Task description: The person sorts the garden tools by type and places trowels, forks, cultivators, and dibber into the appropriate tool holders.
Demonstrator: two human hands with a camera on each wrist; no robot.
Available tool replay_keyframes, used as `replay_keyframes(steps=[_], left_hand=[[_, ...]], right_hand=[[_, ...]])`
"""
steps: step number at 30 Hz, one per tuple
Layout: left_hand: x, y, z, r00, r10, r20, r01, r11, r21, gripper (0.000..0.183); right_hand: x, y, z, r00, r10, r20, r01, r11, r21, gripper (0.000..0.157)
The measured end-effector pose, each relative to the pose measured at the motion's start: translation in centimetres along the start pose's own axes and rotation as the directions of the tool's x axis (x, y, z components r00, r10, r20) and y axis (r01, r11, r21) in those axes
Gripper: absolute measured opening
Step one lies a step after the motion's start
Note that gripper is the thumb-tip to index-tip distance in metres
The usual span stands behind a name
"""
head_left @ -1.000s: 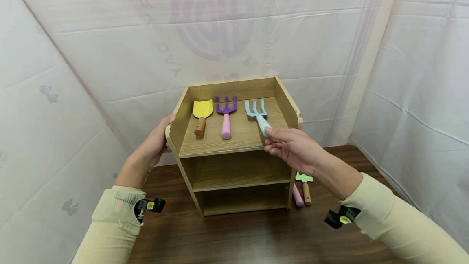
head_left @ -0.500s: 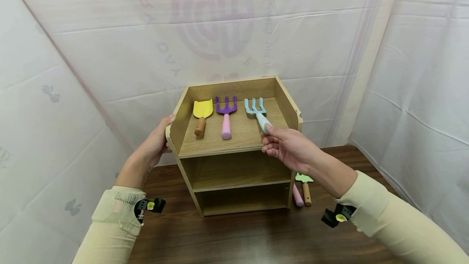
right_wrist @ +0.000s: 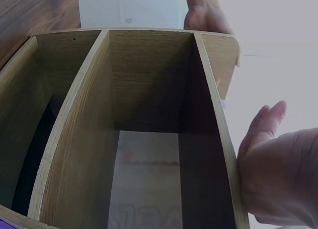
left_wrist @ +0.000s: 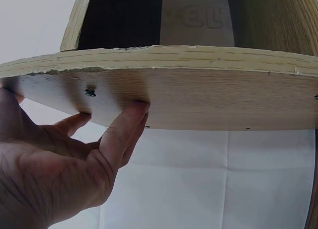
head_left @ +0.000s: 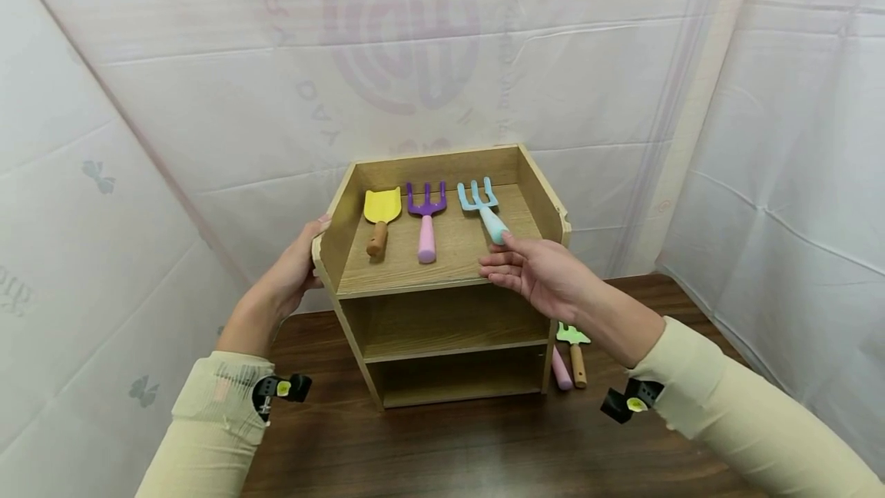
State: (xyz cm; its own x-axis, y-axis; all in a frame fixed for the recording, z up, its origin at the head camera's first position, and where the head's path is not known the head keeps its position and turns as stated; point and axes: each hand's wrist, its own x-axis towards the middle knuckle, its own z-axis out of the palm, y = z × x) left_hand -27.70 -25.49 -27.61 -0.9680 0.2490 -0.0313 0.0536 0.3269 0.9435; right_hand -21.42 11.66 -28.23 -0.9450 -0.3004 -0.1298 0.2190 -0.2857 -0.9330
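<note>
Left hand [head_left: 293, 263]: spread grip, fingers on the side of the wooden shelf unit [head_left: 449, 329]; nice brace imo
Yellow shovel [head_left: 382, 207], purple-and-pink fork [head_left: 426, 225]: on top, best not bumped
Light-blue fork [head_left: 487, 215]: top shelf, handle slanting; I'd nudge gently
Right hand [head_left: 542, 271]: loose grip, fingers fairly straight, thumb touching the light-blue handle's end
</note>
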Motion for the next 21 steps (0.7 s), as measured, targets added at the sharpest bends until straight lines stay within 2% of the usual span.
replay_keyframes(steps=[21], left_hand=[[-0.01,0.07,0.03,1.0,0.006,0.005,-0.006,1.0,-0.009,0.071]], right_hand=[[0.24,0.03,0.19,0.997,0.009,0.07,-0.003,0.997,-0.083,0.052]])
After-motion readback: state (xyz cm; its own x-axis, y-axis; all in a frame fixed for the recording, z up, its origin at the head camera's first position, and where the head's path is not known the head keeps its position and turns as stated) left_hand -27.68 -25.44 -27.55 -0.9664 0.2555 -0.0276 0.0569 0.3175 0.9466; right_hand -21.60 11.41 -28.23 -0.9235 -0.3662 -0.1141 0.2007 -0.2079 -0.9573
